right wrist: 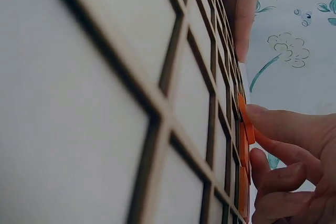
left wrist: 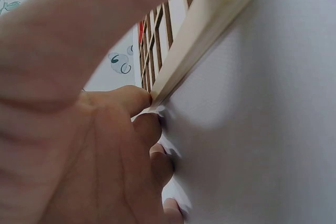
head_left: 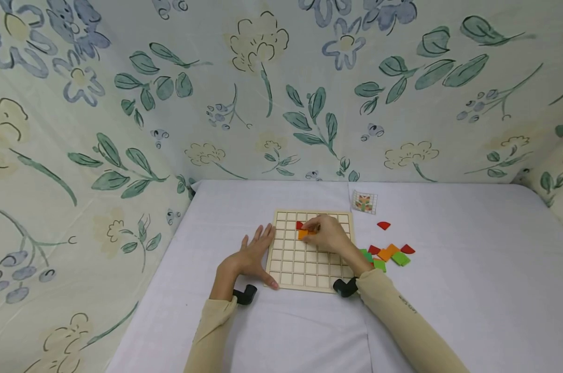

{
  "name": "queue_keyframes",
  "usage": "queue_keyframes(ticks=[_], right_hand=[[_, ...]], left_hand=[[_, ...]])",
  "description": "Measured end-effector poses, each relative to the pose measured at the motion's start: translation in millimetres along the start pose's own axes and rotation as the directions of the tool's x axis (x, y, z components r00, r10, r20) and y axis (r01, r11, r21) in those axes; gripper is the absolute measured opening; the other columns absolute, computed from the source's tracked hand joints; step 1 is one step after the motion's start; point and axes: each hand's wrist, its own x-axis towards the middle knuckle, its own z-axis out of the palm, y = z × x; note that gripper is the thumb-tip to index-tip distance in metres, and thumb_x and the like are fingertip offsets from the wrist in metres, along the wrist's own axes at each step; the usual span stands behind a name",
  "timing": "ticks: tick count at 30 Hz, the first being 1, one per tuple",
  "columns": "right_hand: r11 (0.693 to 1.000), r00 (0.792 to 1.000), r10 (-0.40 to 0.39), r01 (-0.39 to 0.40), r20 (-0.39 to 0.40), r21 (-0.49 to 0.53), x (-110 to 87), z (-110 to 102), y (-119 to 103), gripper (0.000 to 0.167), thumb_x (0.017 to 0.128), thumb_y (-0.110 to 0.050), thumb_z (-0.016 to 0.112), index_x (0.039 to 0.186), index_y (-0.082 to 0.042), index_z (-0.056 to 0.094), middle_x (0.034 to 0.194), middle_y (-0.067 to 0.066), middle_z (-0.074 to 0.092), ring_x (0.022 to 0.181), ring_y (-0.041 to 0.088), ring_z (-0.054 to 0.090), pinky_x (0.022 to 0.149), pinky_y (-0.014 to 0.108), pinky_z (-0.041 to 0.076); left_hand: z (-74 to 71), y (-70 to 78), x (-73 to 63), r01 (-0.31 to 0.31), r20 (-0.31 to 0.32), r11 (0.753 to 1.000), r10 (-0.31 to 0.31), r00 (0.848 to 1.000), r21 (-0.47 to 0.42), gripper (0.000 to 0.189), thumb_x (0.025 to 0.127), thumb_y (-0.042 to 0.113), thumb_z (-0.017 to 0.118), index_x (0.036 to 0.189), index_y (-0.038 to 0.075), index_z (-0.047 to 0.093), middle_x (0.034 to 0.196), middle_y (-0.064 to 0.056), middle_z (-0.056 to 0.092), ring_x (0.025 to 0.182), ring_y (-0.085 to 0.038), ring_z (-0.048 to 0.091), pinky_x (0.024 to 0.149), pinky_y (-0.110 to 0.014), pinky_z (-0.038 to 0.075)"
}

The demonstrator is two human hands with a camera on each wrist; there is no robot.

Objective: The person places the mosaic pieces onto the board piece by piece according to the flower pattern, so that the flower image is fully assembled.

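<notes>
A square wooden grid board lies on the white tabletop. My left hand is spread along its left side, thumb at the near corner and fingertips at the left edge; the left wrist view shows a finger against the frame's side. Over the board's upper middle, my right hand pinches an orange tile, which stands slightly tilted at the grid in the right wrist view. Beneath it, another orange tile sits in the grid. A red piece shows in the cell row above, partly covered by the right hand.
Right of the board lie several loose pieces, including a green tile, an orange tile and a red rounded piece. Another red piece lies farther back, near a small pattern card. A floral curtain hangs behind the table.
</notes>
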Motion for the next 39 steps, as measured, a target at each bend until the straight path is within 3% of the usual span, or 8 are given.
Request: queue_keyframes(ticks=[9,18,26,34,39], right_hand=[[0.992,0.998,0.069,-0.069,0.004,0.103,1.3,0.7,3.1,0.02,0.085,-0.017,0.086,0.105,-0.014,0.083,0.078,0.003,0.058,0.072,0.017,0.049,0.063,0.027,0.039],[0.992,0.997,0.074,-0.074,0.005,0.103,4.1,2.8,1.4,0.019,0.084,-0.016,0.086,0.103,-0.014,0.084,0.085,0.004,0.061,0.074,0.017,0.048,0.064,0.027,0.038],[0.99,0.997,0.075,-0.076,0.01,0.118,2.6,2.1,1.7,0.022,0.083,-0.017,0.087,0.104,-0.015,0.084,0.075,0.002,0.053,0.07,0.016,0.045,0.061,0.026,0.036],[0.991,1.0,0.012,-0.015,0.026,0.134,-12.8,-23.6,6.8,0.027,0.087,-0.021,0.085,0.111,-0.008,0.081,0.071,0.003,0.054,0.062,0.015,0.043,0.055,0.024,0.033],[0.995,0.998,0.042,-0.046,0.043,0.09,-30.1,-50.5,17.9,0.03,0.091,-0.024,0.08,0.116,-0.008,0.079,0.072,0.003,0.053,0.058,0.015,0.039,0.051,0.023,0.03]], left_hand=[[-0.6,-0.1,-0.5,0.003,0.0,1.0,-0.003,1.0,-0.005,0.151,0.061,0.044,0.1,0.167,0.013,-0.003,0.175,-0.006,-0.011,0.162,-0.029,-0.016,0.13,-0.063,-0.008],[-1.2,0.3,-0.9,-0.001,-0.003,1.0,0.001,1.0,-0.009,0.151,0.061,0.045,0.1,0.167,0.012,-0.003,0.175,-0.006,-0.011,0.162,-0.03,-0.016,0.129,-0.063,-0.008],[-0.5,0.6,0.0,0.004,-0.001,1.0,-0.004,1.0,-0.004,0.151,0.061,0.046,0.1,0.167,0.013,-0.003,0.175,-0.005,-0.011,0.162,-0.029,-0.016,0.13,-0.062,-0.008],[0.6,1.6,1.0,0.005,-0.006,1.0,-0.005,1.0,-0.008,0.151,0.06,0.044,0.1,0.167,0.011,-0.002,0.175,-0.007,-0.01,0.162,-0.03,-0.015,0.129,-0.063,-0.009],[0.9,0.7,0.7,0.006,-0.007,1.0,-0.006,1.0,-0.003,0.151,0.06,0.044,0.1,0.167,0.011,-0.002,0.175,-0.007,-0.011,0.162,-0.03,-0.015,0.129,-0.063,-0.008]])
